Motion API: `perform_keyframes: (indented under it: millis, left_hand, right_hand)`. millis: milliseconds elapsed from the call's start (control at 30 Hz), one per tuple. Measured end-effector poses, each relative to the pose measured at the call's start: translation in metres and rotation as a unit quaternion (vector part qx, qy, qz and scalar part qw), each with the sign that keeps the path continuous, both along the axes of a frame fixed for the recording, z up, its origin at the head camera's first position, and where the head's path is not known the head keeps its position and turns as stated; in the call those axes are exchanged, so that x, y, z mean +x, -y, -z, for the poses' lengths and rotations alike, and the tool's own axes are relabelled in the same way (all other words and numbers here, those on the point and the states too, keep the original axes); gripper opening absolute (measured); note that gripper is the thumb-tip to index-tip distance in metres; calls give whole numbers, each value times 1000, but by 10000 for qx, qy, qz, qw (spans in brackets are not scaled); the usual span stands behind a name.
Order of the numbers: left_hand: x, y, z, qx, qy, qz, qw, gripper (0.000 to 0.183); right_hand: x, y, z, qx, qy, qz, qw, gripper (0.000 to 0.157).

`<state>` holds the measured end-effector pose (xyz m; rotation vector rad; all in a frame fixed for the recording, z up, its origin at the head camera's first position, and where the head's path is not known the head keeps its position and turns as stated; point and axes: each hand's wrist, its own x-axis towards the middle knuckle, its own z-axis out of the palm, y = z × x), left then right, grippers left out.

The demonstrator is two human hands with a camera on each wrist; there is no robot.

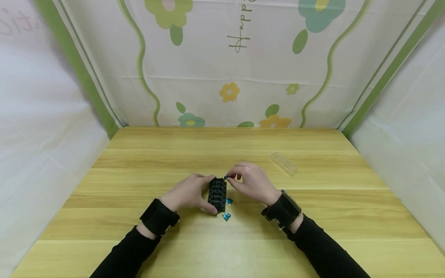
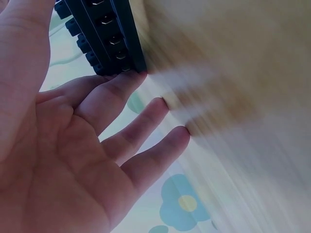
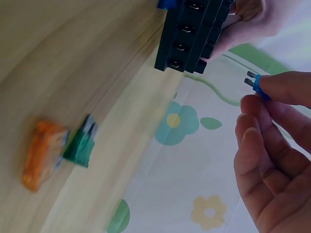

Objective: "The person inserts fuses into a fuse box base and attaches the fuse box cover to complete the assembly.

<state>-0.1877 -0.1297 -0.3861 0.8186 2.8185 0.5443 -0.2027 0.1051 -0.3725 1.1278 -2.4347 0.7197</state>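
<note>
A black fuse box point(image 1: 217, 195) lies lengthwise on the table, its row of sockets facing up. My left hand point(image 1: 189, 192) grips it by its two ends between thumb and forefinger. In the left wrist view, the other fingers point(image 2: 160, 162) are spread beside it. Just off the far right corner of the box, my right hand point(image 1: 252, 183) pinches a small blue blade fuse point(image 3: 258, 87) between thumb and forefinger, with its two metal prongs pointing out toward the box. Two more blue blade fuses point(image 1: 226, 216) lie close to the right side of the box.
In the right wrist view, an orange blade fuse point(image 3: 41, 155) and a green blade fuse point(image 3: 82, 143) lie on the table. A clear plastic cover point(image 1: 284, 163) rests farther back, right of my right hand. Flowered cloth point(image 1: 208, 65) hangs behind the wooden table point(image 1: 222, 251).
</note>
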Motion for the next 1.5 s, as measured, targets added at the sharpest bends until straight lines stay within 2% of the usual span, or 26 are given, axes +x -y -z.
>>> perform_keyframes:
  millis: [600, 900, 1500]
  left_hand:
    - [0, -1, 1, 58, 1, 233, 9997, 107]
    - [0, 1, -2, 67, 14, 118, 9999, 108]
    - [-1, 2, -2, 93, 46, 153, 9998, 108]
  right_hand:
    - [-13, 14, 6, 55, 419, 31, 9991, 6]
    - [-19, 22, 3, -9, 472, -47, 9989, 7]
    - [-25, 30, 4, 206, 643, 83, 9977, 8]
